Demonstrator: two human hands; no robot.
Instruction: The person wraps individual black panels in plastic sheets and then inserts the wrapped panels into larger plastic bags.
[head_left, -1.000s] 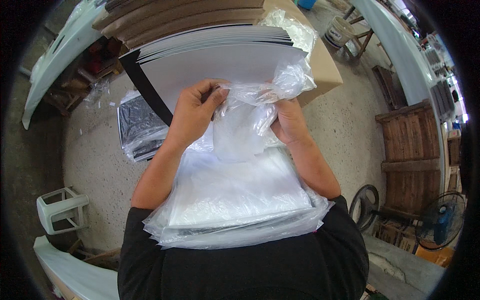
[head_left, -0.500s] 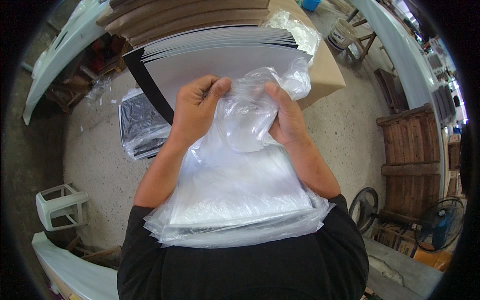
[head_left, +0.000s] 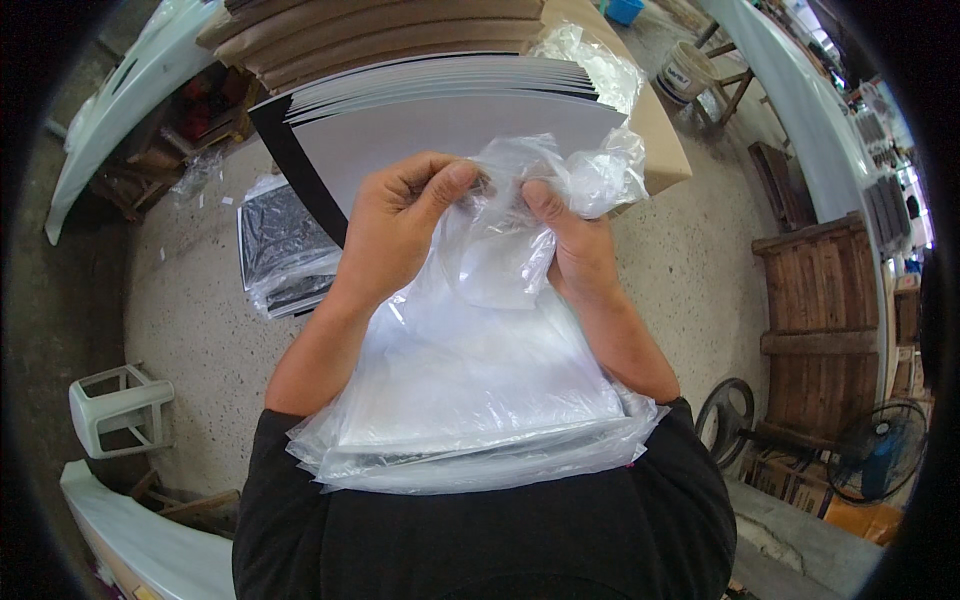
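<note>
Clear plastic bags (head_left: pixel 470 370) lie in a flat pile against my front, between my forearms. The upper part of one clear plastic bag (head_left: pixel 515 240) is raised and bunched between my hands. My left hand (head_left: pixel 405 215) pinches its edge between thumb and fingers. On the other side my right hand (head_left: pixel 575 230) grips the film with the thumb on top; its fingers are partly hidden behind the plastic. Just beyond my hands stands a stack of large white sheets (head_left: pixel 400 140) with black edges, leaning in a fanned row.
Brown cardboard pieces (head_left: pixel 380 40) are stacked behind the sheets, near crumpled clear plastic (head_left: pixel 600 65). Black plastic-wrapped panels (head_left: pixel 285 240) lie on the floor at left. A white stool (head_left: pixel 120 405) stands further left. At right are a wooden pallet (head_left: pixel 820 320), a fan (head_left: pixel 880 450) and a bucket (head_left: pixel 685 70).
Both hands keep hold of the plastic and have shifted slightly. My right thumb is a little lower, and the bunched film beside it has spread rightward.
</note>
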